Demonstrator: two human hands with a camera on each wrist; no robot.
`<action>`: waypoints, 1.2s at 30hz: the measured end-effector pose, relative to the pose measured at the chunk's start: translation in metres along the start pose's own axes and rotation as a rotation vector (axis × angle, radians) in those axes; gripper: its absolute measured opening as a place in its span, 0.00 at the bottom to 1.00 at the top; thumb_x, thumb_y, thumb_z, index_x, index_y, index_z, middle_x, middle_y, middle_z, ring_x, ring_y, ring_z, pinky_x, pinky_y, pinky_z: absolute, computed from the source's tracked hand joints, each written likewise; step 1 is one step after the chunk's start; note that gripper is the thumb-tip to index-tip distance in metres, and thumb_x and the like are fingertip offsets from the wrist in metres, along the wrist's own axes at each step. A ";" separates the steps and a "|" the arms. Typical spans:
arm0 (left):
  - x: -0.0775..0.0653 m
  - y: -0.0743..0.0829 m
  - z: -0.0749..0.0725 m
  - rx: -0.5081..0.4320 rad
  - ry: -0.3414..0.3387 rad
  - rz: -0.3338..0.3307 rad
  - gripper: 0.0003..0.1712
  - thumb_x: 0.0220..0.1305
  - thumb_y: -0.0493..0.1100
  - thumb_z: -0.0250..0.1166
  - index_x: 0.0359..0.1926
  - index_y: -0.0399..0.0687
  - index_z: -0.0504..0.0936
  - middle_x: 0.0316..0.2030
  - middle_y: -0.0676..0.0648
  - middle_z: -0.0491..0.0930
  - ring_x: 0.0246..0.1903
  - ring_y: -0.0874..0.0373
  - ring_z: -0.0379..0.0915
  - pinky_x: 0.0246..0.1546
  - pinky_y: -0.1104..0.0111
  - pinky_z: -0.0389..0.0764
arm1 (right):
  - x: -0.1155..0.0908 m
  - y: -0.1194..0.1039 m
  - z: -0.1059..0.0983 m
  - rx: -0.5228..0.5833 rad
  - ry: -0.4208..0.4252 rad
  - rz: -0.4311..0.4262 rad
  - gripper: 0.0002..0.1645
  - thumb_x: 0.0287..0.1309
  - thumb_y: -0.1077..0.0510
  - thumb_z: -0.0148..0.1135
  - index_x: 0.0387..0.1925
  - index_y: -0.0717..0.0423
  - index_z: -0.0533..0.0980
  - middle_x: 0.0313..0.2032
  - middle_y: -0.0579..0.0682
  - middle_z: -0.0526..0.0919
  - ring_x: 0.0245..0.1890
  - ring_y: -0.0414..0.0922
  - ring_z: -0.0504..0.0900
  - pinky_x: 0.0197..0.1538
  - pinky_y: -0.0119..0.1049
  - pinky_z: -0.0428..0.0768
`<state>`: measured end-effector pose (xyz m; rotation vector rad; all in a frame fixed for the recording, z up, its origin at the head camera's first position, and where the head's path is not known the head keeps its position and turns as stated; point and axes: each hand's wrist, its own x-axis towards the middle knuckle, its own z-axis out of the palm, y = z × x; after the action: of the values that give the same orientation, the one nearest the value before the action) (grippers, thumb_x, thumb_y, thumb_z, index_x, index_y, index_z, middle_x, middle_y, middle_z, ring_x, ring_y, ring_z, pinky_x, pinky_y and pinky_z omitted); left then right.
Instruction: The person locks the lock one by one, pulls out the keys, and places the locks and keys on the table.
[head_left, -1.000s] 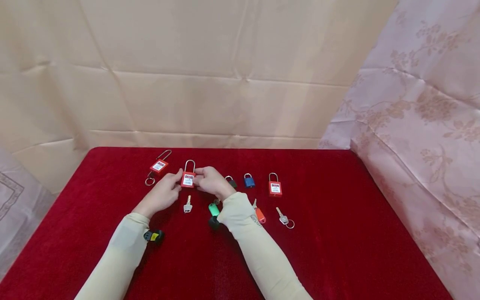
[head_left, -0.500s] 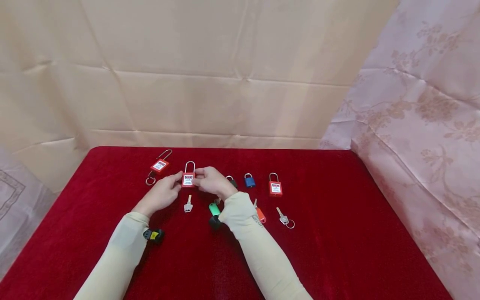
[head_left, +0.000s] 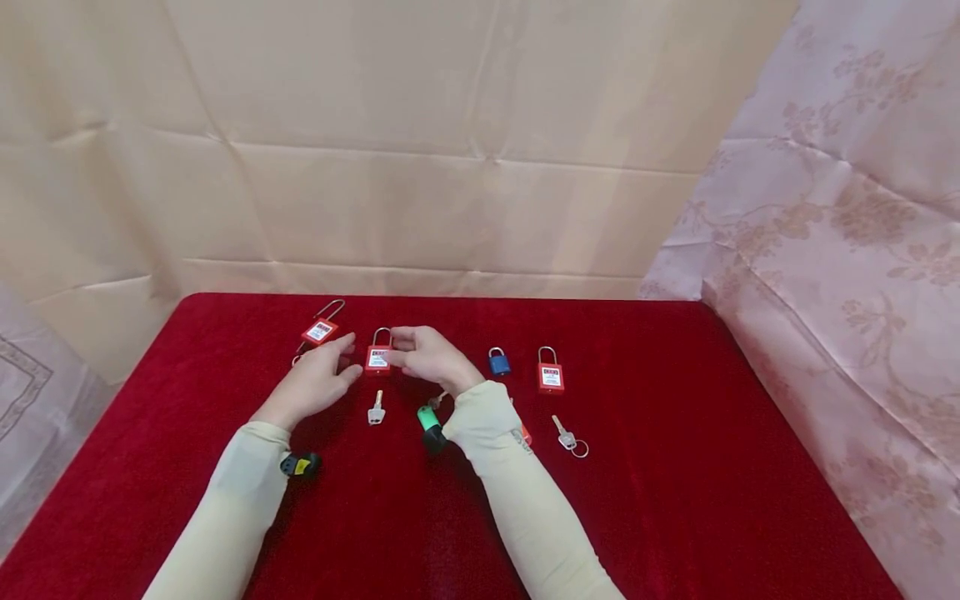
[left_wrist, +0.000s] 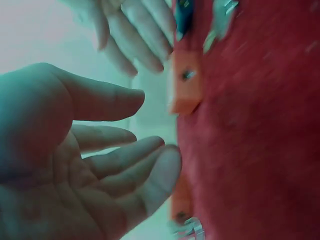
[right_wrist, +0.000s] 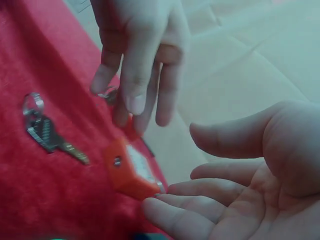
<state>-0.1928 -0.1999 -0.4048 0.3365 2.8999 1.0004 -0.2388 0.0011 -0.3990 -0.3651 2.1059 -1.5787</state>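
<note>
A red padlock with a white label lies on the red cloth between my hands, its shackle closed as far as I can see. My left hand is held to its left, apart from it, fingers spread loosely. At its right side, my right hand has relaxed fingers overlapping the padlock's edge; whether they touch it I cannot tell. In the right wrist view, the padlock's keyhole face shows beside the fingertips. A loose key lies below it.
Back left lies another red padlock, shackle open, its key ring partly hidden by my left hand. To the right are a blue padlock, a red padlock and a ringed key. A green tag and orange tag lie near my right sleeve.
My left hand has let go of the middle red padlock and drawn back left, its fingers spreading. The right hand's fingers have loosened. A dark padlock is now hidden behind the right hand.
</note>
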 end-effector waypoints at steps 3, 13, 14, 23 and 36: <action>0.002 0.001 -0.011 0.091 0.067 -0.026 0.34 0.70 0.39 0.61 0.70 0.23 0.62 0.62 0.24 0.72 0.61 0.31 0.70 0.61 0.41 0.69 | -0.005 -0.004 -0.006 -0.010 0.005 -0.032 0.36 0.66 0.59 0.65 0.72 0.62 0.66 0.67 0.60 0.74 0.62 0.48 0.77 0.58 0.41 0.80; 0.019 -0.019 -0.024 0.212 0.140 -0.267 0.37 0.67 0.43 0.60 0.69 0.23 0.61 0.61 0.20 0.63 0.57 0.25 0.62 0.56 0.34 0.68 | -0.011 -0.019 -0.014 -0.051 -0.025 -0.109 0.34 0.67 0.57 0.64 0.72 0.59 0.67 0.67 0.59 0.74 0.63 0.46 0.77 0.58 0.38 0.79; 0.020 -0.021 -0.023 0.214 0.134 -0.282 0.37 0.67 0.43 0.60 0.69 0.23 0.61 0.60 0.20 0.63 0.57 0.25 0.63 0.55 0.34 0.69 | -0.012 -0.019 -0.015 -0.048 -0.029 -0.109 0.34 0.68 0.57 0.64 0.72 0.59 0.67 0.67 0.59 0.74 0.63 0.46 0.77 0.58 0.38 0.79; 0.023 -0.031 -0.018 0.222 0.099 -0.292 0.32 0.67 0.45 0.61 0.62 0.23 0.67 0.51 0.21 0.70 0.51 0.26 0.70 0.46 0.39 0.75 | -0.017 -0.015 -0.019 -0.067 -0.030 -0.102 0.35 0.68 0.56 0.64 0.73 0.59 0.66 0.67 0.59 0.74 0.65 0.47 0.75 0.60 0.36 0.77; 0.022 -0.028 -0.015 0.263 0.068 -0.290 0.30 0.64 0.48 0.67 0.52 0.23 0.73 0.44 0.26 0.75 0.41 0.35 0.73 0.38 0.46 0.77 | -0.020 -0.011 -0.019 -0.056 -0.026 -0.085 0.37 0.68 0.55 0.64 0.74 0.57 0.64 0.69 0.57 0.72 0.67 0.46 0.73 0.62 0.38 0.76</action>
<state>-0.2213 -0.2254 -0.4096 -0.1109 3.0246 0.6005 -0.2327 0.0233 -0.3799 -0.4983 2.1446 -1.5557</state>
